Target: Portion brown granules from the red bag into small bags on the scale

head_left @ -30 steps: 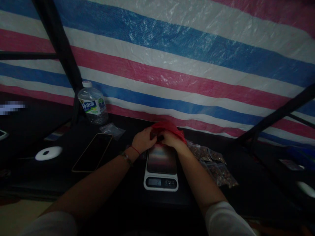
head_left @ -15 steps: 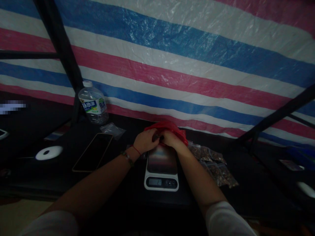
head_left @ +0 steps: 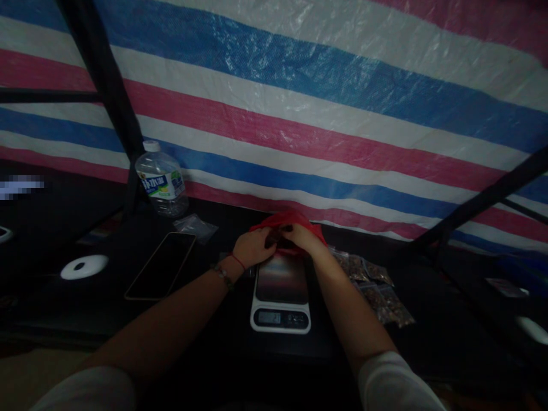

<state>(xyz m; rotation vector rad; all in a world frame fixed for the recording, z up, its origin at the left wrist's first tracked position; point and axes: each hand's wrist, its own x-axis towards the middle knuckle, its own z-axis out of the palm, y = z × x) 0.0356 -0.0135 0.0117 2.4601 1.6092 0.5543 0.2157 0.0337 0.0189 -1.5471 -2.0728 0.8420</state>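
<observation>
Behind a kitchen scale (head_left: 280,319) lies a red plastic bag (head_left: 285,220), with both hands at its opening. My left hand (head_left: 253,246) has its fingers curled at the left of the opening, beside dark brown bits; what they grip is hidden. My right hand (head_left: 303,237) reaches over the bag from the right, fingertips bent together by the brown pieces; I cannot make out what they pinch. The scale has a white body, a shiny metal plate and a lit display with unreadable digits. Several small clear zip bags (head_left: 379,294) of brown pieces lie right of my right forearm.
A phone (head_left: 162,267) lies left of my left forearm, below a clear plastic bag (head_left: 196,228). Farther back stands a large clear bottle (head_left: 162,182). A white oval object (head_left: 84,266) sits at left. Dark metal bars (head_left: 105,80) cross before a striped tarp (head_left: 299,125).
My right hand has drawn slightly up and right, apart from the left, and more of the brown pieces show between the hands. The left hand has barely moved.
</observation>
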